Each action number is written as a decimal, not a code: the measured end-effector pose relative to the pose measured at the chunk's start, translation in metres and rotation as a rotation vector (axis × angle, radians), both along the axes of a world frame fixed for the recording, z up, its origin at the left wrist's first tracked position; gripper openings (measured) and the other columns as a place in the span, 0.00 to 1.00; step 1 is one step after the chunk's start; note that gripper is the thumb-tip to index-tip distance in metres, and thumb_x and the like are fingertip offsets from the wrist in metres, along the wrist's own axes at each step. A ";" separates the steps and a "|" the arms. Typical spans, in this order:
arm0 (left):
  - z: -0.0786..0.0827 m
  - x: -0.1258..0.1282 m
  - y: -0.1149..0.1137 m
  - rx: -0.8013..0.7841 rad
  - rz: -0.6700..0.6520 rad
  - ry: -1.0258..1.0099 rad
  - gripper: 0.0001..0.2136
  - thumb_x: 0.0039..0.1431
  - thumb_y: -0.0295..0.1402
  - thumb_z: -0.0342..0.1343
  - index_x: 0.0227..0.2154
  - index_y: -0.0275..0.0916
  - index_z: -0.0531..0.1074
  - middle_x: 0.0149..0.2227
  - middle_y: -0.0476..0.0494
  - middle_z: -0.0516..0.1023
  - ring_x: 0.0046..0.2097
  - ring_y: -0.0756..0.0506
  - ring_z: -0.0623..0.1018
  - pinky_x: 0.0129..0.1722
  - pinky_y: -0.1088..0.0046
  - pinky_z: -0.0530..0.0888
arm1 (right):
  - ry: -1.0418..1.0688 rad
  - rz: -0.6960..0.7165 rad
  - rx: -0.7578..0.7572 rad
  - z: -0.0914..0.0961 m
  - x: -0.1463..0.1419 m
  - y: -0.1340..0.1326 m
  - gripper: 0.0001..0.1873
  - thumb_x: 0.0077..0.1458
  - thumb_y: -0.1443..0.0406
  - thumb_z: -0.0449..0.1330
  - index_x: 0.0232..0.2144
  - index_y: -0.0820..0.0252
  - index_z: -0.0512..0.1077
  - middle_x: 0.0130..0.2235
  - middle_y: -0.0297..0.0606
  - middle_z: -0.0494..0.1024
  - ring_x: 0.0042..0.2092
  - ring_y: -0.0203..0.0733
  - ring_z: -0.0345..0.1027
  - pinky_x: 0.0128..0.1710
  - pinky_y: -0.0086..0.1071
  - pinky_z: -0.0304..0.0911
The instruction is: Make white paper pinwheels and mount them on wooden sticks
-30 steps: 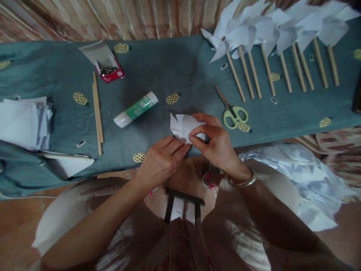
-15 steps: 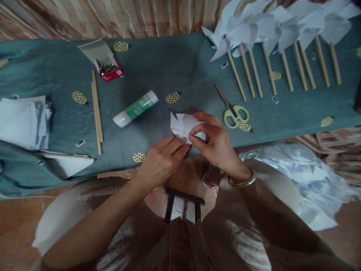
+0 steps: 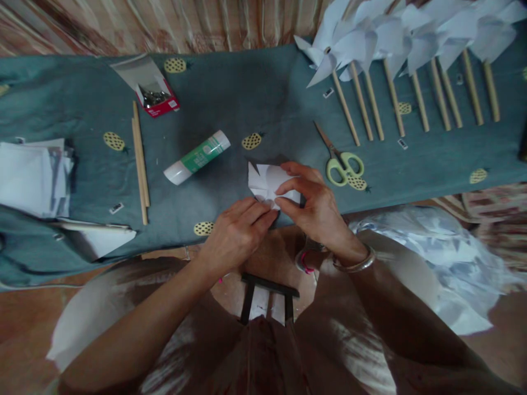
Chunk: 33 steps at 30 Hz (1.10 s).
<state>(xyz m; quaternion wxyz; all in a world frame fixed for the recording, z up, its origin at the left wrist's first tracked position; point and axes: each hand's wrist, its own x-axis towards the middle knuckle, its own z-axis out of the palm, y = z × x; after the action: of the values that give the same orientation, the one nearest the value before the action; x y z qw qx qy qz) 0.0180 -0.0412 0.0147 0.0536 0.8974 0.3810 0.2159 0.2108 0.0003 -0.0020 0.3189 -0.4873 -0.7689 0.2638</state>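
A red box point(image 3: 164, 107) stands toward the far left of the green cloth point(image 3: 230, 82), its lid flap folded back; inside lies a heap of small shiny metal pieces point(image 3: 154, 99), too small and blurred to tell apart. Off the right near edge of the cloth, beside the person's leg, a translucent plastic bag point(image 3: 496, 269) holds many white pieces point(image 3: 453, 252), their shapes muddled by the plastic.

The white paper point(image 3: 261, 178), folded and cut, lies at the near edge of the cloth, in the middle, partly covered by both hands. The right hand point(image 3: 317, 206) pinches it between thumb and index finger, the other fingers spread over its right part. The left hand point(image 3: 241, 227) has its fingertips on the paper's near edge; its thumb is mostly hidden, so I cannot tell whether it clamps the paper or only presses it.

At far right, white pinwheels point(image 3: 387, 41) on sticks overlap, several cut off at the top. A paper stack point(image 3: 31, 175) runs out of view at left; nearer, a white flat thing point(image 3: 109, 241) is half hidden under a fold of cloth. A dark object point(image 3: 524, 145) at the right edge is too cropped to identify.
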 end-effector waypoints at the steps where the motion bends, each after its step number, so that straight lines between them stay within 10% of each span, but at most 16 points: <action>1: 0.000 0.000 0.000 0.004 -0.001 0.000 0.08 0.67 0.25 0.51 0.42 0.29 0.75 0.38 0.39 0.80 0.39 0.44 0.77 0.38 0.66 0.78 | -0.002 0.003 0.000 0.000 0.000 0.000 0.02 0.54 0.68 0.64 0.31 0.55 0.75 0.54 0.41 0.76 0.55 0.50 0.69 0.56 0.47 0.63; 21: 0.001 0.000 0.000 -0.016 -0.004 -0.003 0.08 0.67 0.25 0.51 0.42 0.30 0.75 0.38 0.39 0.80 0.39 0.44 0.77 0.38 0.67 0.78 | -0.047 0.031 0.052 0.001 0.000 -0.002 0.03 0.58 0.65 0.63 0.35 0.52 0.77 0.54 0.37 0.74 0.55 0.47 0.68 0.57 0.46 0.65; 33: -0.001 0.000 0.000 -0.033 -0.014 -0.009 0.08 0.67 0.25 0.51 0.42 0.30 0.75 0.37 0.39 0.79 0.39 0.44 0.76 0.38 0.67 0.78 | -0.447 0.090 0.309 0.006 -0.010 -0.022 0.12 0.64 0.70 0.52 0.41 0.60 0.75 0.61 0.50 0.70 0.58 0.54 0.61 0.50 0.47 0.61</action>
<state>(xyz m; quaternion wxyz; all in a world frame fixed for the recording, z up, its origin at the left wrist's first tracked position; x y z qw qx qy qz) 0.0176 -0.0407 0.0138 0.0719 0.8980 0.3781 0.2133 0.2013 -0.0216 0.0044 0.1998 -0.4442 -0.8723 0.0435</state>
